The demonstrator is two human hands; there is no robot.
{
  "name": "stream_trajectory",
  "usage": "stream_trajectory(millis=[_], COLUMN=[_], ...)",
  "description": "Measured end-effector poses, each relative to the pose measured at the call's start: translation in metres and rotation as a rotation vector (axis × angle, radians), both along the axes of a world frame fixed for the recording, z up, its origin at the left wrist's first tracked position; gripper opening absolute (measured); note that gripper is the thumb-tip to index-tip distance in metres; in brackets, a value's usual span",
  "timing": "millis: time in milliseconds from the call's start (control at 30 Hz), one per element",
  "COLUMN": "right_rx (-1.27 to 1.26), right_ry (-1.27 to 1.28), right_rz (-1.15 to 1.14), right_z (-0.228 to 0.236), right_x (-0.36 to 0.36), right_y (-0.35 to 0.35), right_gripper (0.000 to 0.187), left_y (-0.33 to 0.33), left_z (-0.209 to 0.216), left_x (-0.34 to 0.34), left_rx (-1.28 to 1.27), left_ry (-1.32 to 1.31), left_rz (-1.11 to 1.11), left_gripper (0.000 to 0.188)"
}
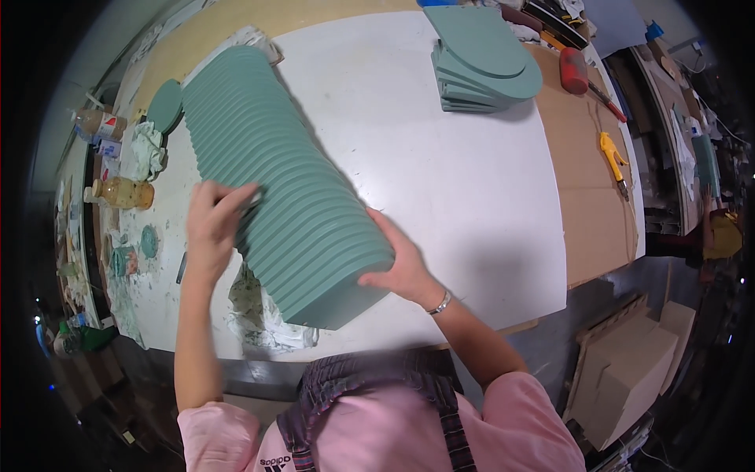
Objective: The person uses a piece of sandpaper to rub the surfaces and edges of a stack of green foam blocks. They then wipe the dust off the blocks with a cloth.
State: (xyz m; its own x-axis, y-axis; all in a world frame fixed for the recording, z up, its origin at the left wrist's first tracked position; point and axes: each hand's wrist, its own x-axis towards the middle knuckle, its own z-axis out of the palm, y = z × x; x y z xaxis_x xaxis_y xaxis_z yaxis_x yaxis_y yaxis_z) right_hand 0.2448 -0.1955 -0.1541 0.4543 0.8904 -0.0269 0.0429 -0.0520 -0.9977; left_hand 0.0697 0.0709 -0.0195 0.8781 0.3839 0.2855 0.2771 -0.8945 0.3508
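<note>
A long row of green panels (275,165) with rounded edges, packed face to face like a ribbed block, lies slantwise across the white tabletop (472,204). My right hand (405,263) grips its near end, thumb on the flat end face and fingers along the right side. At the row's left side, my left hand (214,224) is closed in a pinch, slightly blurred. Something small and dark shows at its fingertips, too unclear to name. A paint-stained white cloth (271,318) lies partly under the near end of the row.
More green panels (487,59) are stacked at the back right. Beyond them lie a red mallet (575,71) and a yellow air blow gun (613,157) on brown board. Leftward are a bottle of yellowish liquid (130,193), a jar (123,261) and a crumpled cloth (147,149). Cardboard boxes (629,370) stand lower right.
</note>
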Motion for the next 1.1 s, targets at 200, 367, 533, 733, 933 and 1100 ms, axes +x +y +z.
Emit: stream_trajectory(millis=[200,367,533,733,933,1100], right_rx=[-0.017,0.014,-0.091,-0.029,-0.057,0.023], right_ry=[-0.051,0.01,-0.03,0.09,0.001,0.004], right_rz=[0.003,0.005,0.047,0.026,0.037,-0.016], right_z=[0.001,-0.003,0.008,-0.002,0.005,-0.006], right_x=[-0.002,-0.002,0.002,0.001,0.001,-0.002], right_y=[0.001,0.001,0.001,0.0,0.0,-0.001], right_gripper=[0.113,0.112,0.116,0.118,0.117,0.11], left_y=[-0.003,-0.001,-0.002,0.0,0.018,0.017], left_z=[-0.001,-0.005,-0.005,-0.009,-0.008,-0.014], left_x=[-0.015,0.026,-0.017,0.0,-0.048,0.018], left_rx=[0.057,0.104,0.009,-0.177,-0.188,0.093], left_ry=[-0.043,-0.081,-0.013,-0.039,-0.111,-0.07], left_rz=[0.097,-0.04,0.074,0.078,0.368,0.134], left_gripper=[0.049,0.049,0.051,0.052,0.044,0.039])
